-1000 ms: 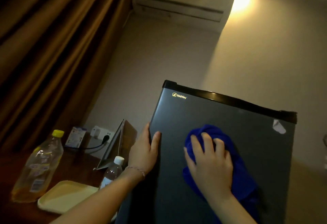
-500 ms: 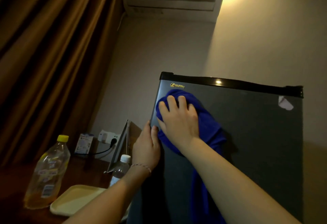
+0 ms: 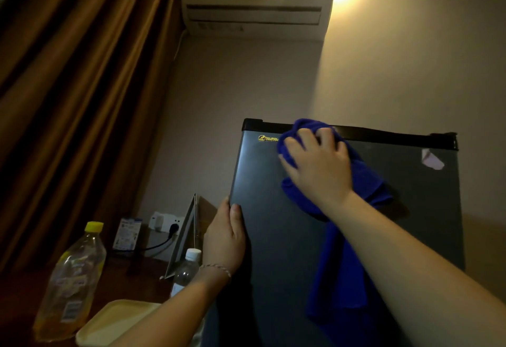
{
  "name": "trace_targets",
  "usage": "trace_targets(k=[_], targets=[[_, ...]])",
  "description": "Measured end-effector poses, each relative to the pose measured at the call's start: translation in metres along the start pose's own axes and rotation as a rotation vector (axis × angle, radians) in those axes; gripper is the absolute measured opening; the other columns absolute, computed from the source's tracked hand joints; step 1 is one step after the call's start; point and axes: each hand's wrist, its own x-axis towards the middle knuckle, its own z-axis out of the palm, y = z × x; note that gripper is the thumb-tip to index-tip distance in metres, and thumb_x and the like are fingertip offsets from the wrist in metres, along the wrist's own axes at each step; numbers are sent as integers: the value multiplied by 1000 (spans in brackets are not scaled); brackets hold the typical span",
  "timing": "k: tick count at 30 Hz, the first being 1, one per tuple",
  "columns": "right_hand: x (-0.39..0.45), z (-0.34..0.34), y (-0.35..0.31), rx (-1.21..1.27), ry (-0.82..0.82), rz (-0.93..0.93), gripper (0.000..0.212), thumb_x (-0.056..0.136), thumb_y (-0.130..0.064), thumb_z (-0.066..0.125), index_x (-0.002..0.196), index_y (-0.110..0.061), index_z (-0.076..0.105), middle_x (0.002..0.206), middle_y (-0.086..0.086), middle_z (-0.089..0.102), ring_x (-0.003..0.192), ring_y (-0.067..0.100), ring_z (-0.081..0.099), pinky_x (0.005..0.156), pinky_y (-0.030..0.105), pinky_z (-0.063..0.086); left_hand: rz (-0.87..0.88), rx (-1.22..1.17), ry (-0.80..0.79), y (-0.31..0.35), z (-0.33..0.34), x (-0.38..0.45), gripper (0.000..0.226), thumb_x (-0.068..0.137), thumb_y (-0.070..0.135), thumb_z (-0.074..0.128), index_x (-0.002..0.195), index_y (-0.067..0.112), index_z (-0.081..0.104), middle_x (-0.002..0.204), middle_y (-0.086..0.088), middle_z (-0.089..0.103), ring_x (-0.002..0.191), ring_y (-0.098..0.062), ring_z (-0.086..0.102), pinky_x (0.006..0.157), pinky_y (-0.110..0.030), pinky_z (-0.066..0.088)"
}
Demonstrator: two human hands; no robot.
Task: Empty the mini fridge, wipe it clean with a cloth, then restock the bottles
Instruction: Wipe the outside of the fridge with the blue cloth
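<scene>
A person stands over a dark mini fridge (image 3: 315, 237) with its door closed, seen from a head-worn camera in a dim room. The right hand (image 3: 317, 166) presses a blue cloth (image 3: 364, 185) flat against the door, fingers spread and slightly bent over the bunched fabric. Over the past second this hand has travelled from the middle of the door, up to its top left corner half a second ago, and now sits right of that corner, at the black top trim (image 3: 383, 137); the cloth partly covers the gold brand logo (image 3: 267, 138). A long tail of the cloth hangs down the door beneath the forearm.

The left hand (image 3: 223, 239) has stayed where it was, on the door's left edge: the thumb lies on the door front, and the fingers seem to wrap the edge, though they are hidden.

To the left, on a dark wooden surface (image 3: 131, 281), stand a yellow-capped bottle (image 3: 71, 278) of amber liquid and a white-capped clear bottle (image 3: 186, 270), close by the fridge, with a pale tray (image 3: 115, 322) between them and nearer the camera.

With bottles out on the surface, this looks like the wiping stage, now on the outside of the door. Restocking seems yet to come; the fridge interior is not visible.
</scene>
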Motion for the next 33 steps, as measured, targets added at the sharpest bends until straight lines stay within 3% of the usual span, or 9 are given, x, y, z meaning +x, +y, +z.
trace_targets(k=[3, 7, 10, 19, 23, 27, 33], targets=[[-8, -2, 12, -44, 8, 52, 38, 96, -46, 51, 122, -19, 58, 123, 6, 55, 109, 34, 47, 73, 45, 45, -25, -16, -31, -8, 0, -2, 24, 99, 51, 22, 99, 42, 44, 88, 10, 63, 79, 0, 64, 64, -15, 48], [-3, -3, -10, -5, -8, 122, 39, 94, -40, 57, 124, -15, 58, 123, 5, 57, 109, 33, 49, 74, 44, 47, -37, -32, -48, -8, -1, -3, 21, 98, 53, 21, 97, 49, 41, 91, 12, 63, 79, 3, 63, 68, -18, 52], [11, 0, -36, -12, -38, 72, 43, 91, -40, 62, 125, -15, 58, 124, 6, 57, 108, 31, 50, 74, 44, 48, -38, -53, -65, -9, -2, -3, 24, 95, 58, 18, 100, 52, 41, 89, 12, 64, 79, 7, 63, 68, -21, 56], [32, -1, -84, 57, -127, -148, 53, 90, -43, 64, 134, -16, 54, 134, 5, 54, 121, 31, 49, 85, 44, 50, -4, -51, -44, -11, -3, 0, 30, 103, 41, 23, 115, 29, 48, 84, 6, 62, 77, 6, 61, 61, -16, 48], [24, -1, -64, 45, -99, -247, 49, 88, -45, 64, 130, -20, 59, 129, 2, 58, 117, 31, 52, 80, 44, 50, 15, -3, -36, -9, -4, 0, 27, 104, 39, 23, 111, 29, 48, 81, 6, 59, 72, 3, 59, 61, -13, 43], [10, -3, -22, 18, -69, -123, 44, 92, -47, 56, 129, -23, 58, 129, 3, 55, 113, 31, 48, 84, 50, 43, 27, -35, -73, -17, -3, 0, 29, 99, 51, 19, 104, 40, 46, 88, 8, 62, 78, -4, 63, 68, -26, 52], [-25, -17, 40, -75, -76, 50, 44, 98, -51, 46, 131, -23, 56, 134, 6, 50, 124, 34, 38, 96, 57, 32, 9, -24, -118, -21, -5, -2, 28, 94, 59, 15, 97, 48, 41, 89, 8, 63, 80, -4, 65, 68, -21, 51]])
